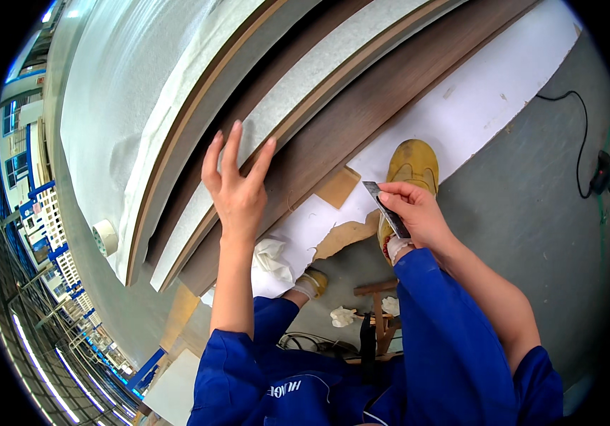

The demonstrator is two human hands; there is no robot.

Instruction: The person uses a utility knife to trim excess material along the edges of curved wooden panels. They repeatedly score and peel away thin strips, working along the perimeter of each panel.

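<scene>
My left hand (236, 186) lies flat, fingers spread, on the dark wood-grain panel (362, 113), the landmark. Right hand (413, 211), just below the panel's edge, pinches a thin grey metal blade (386, 208). White sheet (461, 113), torn brown paper (344, 236), yellow shoe (411, 167) beneath.
</scene>
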